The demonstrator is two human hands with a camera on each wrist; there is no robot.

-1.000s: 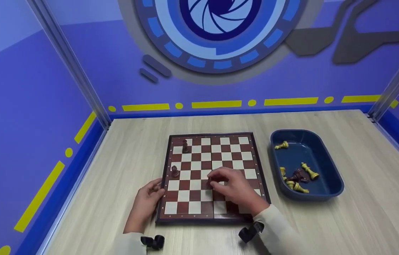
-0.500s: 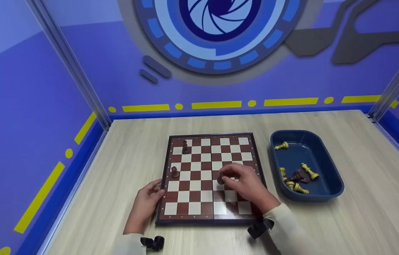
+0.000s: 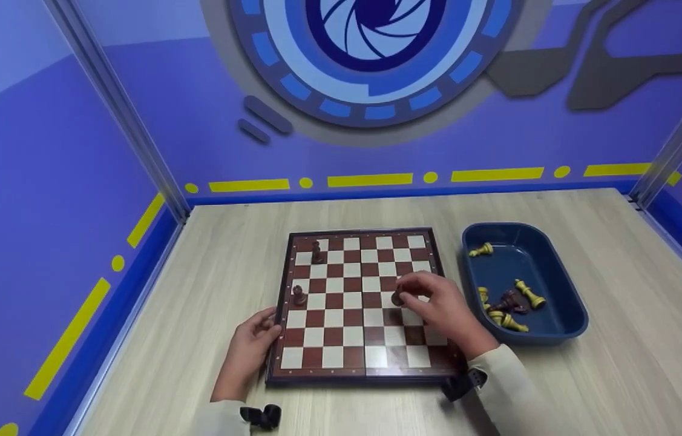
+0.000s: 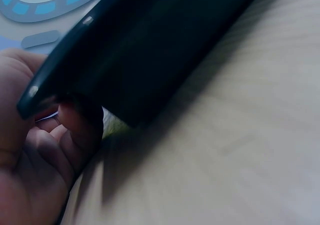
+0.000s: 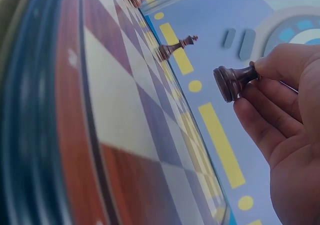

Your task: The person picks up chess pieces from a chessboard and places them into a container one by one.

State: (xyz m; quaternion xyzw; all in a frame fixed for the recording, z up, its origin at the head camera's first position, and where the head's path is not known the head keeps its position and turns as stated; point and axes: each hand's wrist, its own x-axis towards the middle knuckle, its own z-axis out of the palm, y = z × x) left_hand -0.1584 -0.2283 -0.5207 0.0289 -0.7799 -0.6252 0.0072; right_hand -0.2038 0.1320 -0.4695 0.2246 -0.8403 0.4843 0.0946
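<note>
My right hand (image 3: 443,309) pinches a dark brown chess piece (image 5: 231,83) by its upper part, between thumb and fingers. The piece's round base points toward the board in the right wrist view; its top is hidden by the fingers. The checkered chessboard (image 3: 333,335) lies flat in front of me. At its left edge, my left hand (image 3: 249,348) holds on, thumb by the rim and fingers curled beneath. On the board's left side stand two more dark pieces: a king (image 3: 316,253) with a cross-shaped top near the far corner, and another chess piece (image 3: 299,295) closer to me.
A dark blue tray (image 3: 564,303) stands right of the board. Inside lie several yellow chess pieces (image 3: 529,293) and dark brown ones (image 3: 513,301). Blue printed walls (image 3: 377,157) close off the wooden table (image 3: 226,254) at the back and sides.
My right hand has moved right and slightly away from me over the board, carrying the dark chess piece. The left hand stays at the board's edge.
</note>
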